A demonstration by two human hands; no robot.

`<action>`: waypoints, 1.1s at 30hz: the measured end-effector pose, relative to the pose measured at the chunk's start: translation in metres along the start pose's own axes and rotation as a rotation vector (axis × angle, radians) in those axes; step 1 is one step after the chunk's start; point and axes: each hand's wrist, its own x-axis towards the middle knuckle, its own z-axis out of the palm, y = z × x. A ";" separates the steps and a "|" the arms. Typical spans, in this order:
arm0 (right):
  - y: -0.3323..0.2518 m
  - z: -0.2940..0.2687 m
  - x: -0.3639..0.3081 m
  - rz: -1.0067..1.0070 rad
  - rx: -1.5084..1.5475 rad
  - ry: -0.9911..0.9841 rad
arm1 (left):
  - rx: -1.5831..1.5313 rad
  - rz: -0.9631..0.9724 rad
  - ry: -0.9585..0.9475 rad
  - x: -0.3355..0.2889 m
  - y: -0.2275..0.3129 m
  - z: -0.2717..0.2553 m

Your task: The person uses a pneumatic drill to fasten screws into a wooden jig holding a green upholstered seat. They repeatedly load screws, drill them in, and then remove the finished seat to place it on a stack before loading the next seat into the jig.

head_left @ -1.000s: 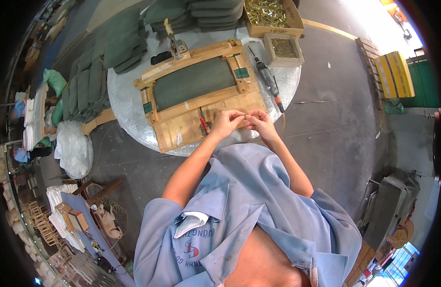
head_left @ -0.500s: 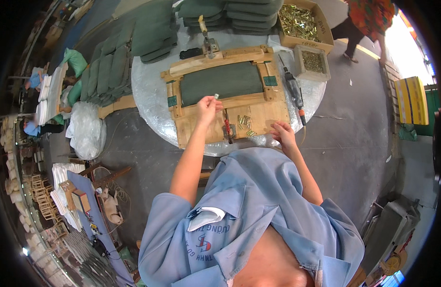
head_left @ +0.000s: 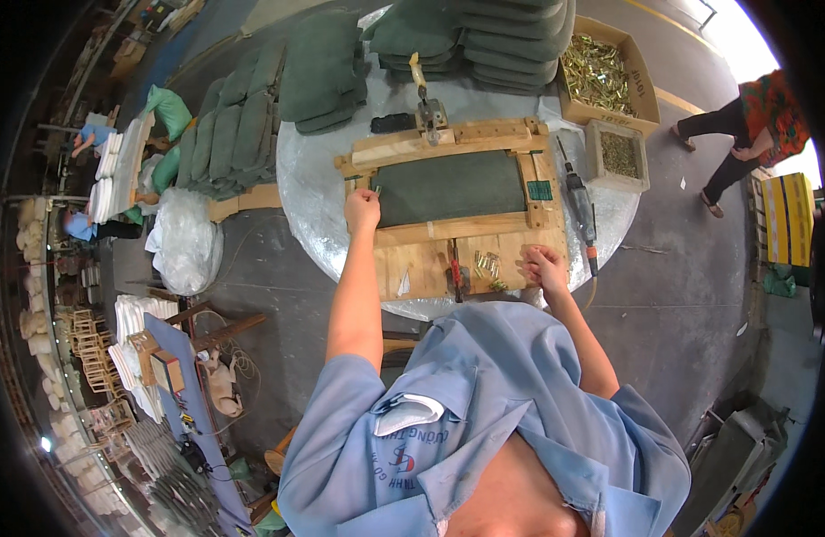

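Left hand (head_left: pixel 361 208) advanced to frame (head_left: pixel 448 192) left edge, seemingly touching

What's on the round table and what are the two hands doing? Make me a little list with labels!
table: round, silvery top
main thing: wooden frame around a dark green pad
left hand: at the pad's left corner
right hand: on the wooden board, beside small brass pieces
tools: power screwdriver, red-handled tool
behind: stacked green cushions, box of brass parts

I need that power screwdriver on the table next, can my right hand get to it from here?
Probably yes: the right hand rests on the wooden frame, with the power screwdriver just beyond, nothing lying between.
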 end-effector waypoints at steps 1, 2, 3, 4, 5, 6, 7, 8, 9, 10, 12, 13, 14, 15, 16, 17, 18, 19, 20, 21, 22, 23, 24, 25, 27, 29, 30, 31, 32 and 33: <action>-0.004 0.001 -0.001 0.010 -0.002 0.003 | 0.072 0.023 0.034 0.001 0.000 -0.001; -0.006 -0.002 -0.001 0.017 -0.007 0.012 | 0.137 0.048 0.064 0.001 0.002 0.002; -0.007 -0.002 -0.001 0.026 0.001 0.012 | 0.110 0.088 0.055 0.000 0.004 0.003; -0.007 -0.002 -0.002 0.036 0.008 0.011 | 0.083 0.128 0.046 0.000 0.004 0.002; -0.008 -0.003 -0.002 0.044 0.014 0.007 | 0.055 0.166 0.041 -0.001 0.004 0.001; -0.011 -0.002 -0.002 0.056 0.019 -0.001 | -0.022 0.191 0.050 -0.002 -0.001 0.000; -0.013 -0.002 -0.003 0.069 0.024 -0.010 | -0.098 0.215 0.059 -0.005 -0.007 0.000; -0.015 -0.001 -0.004 0.081 0.029 -0.017 | -0.175 0.240 0.067 -0.008 -0.009 -0.002; -0.020 0.002 -0.008 0.099 0.014 -0.021 | -0.151 0.259 0.096 -0.010 -0.010 -0.002; -0.017 0.001 -0.005 0.099 0.028 -0.057 | -0.127 0.278 0.127 -0.013 -0.011 -0.002; -0.011 -0.007 0.005 0.082 0.064 -0.113 | -0.068 0.264 0.122 -0.019 0.006 -0.001; -0.008 -0.007 0.004 0.091 0.104 -0.027 | -0.030 0.227 0.092 -0.023 0.016 -0.001; -0.011 -0.005 0.002 0.108 0.118 0.009 | 0.007 0.200 0.069 -0.025 0.027 -0.003; -0.009 -0.007 0.004 0.111 0.124 0.026 | 0.045 0.219 0.080 -0.026 0.035 -0.002; -0.006 -0.008 0.007 0.107 0.130 0.037 | 0.082 0.241 0.099 -0.028 0.037 -0.003; -0.008 -0.005 0.006 0.107 0.121 0.038 | 0.049 0.242 0.124 -0.026 0.031 -0.001; -0.009 0.001 0.005 0.107 0.110 0.027 | 0.012 0.289 0.174 -0.020 0.010 -0.001; -0.006 -0.004 0.007 0.112 0.117 0.037 | 0.039 0.265 0.165 -0.019 0.011 0.003; -0.005 -0.002 0.010 0.123 0.119 0.029 | 0.020 0.274 0.179 -0.014 -0.002 0.003; -0.009 -0.001 0.010 0.121 0.141 0.017 | 0.028 0.279 0.184 -0.012 -0.006 0.004; -0.012 0.000 0.005 0.131 0.160 0.003 | 0.043 0.275 0.187 -0.009 -0.007 0.004; -0.014 0.002 0.003 0.129 0.151 0.015 | 0.027 0.257 0.180 -0.006 -0.005 0.003; -0.015 0.003 0.001 0.136 0.136 0.024 | 0.013 0.229 0.174 -0.007 -0.003 0.002; -0.017 0.004 0.001 0.139 0.111 0.039 | 0.001 0.200 0.168 -0.003 0.000 0.001; -0.015 0.000 0.003 0.124 0.112 0.038 | 0.010 0.134 0.114 -0.002 0.014 0.000; -0.009 -0.005 0.006 0.102 0.125 0.018 | 0.020 0.097 0.119 -0.003 0.024 0.003; -0.010 -0.007 0.004 0.110 0.125 0.006 | 0.024 0.092 0.153 -0.004 0.022 0.003; -0.011 -0.006 0.004 0.118 0.126 -0.007 | 0.028 0.087 0.187 -0.004 0.020 0.004; -0.013 -0.006 0.003 0.124 0.126 -0.019 | 0.005 0.092 0.203 -0.004 0.020 0.007; -0.015 -0.003 0.002 0.139 0.102 -0.019 | -0.010 0.087 0.229 -0.003 0.013 0.004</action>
